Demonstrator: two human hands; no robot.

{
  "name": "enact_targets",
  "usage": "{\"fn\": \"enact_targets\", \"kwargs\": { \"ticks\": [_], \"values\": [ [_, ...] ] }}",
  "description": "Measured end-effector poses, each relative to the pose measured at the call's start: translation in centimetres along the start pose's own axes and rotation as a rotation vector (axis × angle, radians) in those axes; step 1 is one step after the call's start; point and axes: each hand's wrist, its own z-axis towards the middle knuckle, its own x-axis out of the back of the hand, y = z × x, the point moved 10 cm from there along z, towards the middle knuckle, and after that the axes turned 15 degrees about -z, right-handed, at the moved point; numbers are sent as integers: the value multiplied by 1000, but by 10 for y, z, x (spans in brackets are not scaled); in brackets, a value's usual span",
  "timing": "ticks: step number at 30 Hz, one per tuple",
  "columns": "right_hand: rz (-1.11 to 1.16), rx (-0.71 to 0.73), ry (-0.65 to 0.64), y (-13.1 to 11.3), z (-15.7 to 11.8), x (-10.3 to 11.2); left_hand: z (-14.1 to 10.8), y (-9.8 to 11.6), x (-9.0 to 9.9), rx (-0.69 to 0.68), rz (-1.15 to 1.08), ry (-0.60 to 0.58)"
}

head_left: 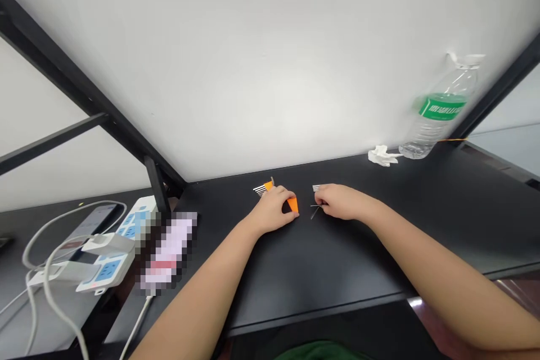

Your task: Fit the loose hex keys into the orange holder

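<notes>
My left hand (275, 209) is closed around an orange piece (293, 205), its thumb and forefinger at the piece's right end. Thin pale prongs (260, 190) stick out from the piece's far left side, beyond my fingers. To the right, my right hand (333, 200) is closed, fingertips down at the black tabletop (304, 270). Thin metal pins (314, 211) show at its fingertips, and several short silvery strips (315, 188) lie just beyond its knuckles. How much of this metal is gripped is hidden by the fingers.
A clear bottle with a green label (442, 107) stands at the back right beside a crumpled white tissue (383, 156). At left lie a blurred-out phone (169, 253) on a cable, a white power strip (113, 264) with plugs, and another phone (90, 228). Black frame bars flank the table.
</notes>
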Motion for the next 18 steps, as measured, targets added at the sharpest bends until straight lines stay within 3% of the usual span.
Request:
{"fn": "enact_targets", "kwargs": {
  "ticks": [13, 18],
  "values": [
    [-151, -220, 19, 28, -1, 9, -1, 3, -1, -1, 25, 10],
    [-154, -269, -141, 26, -10, 4, -1, 4, -2, -7, 39, 3]
  ]
}}
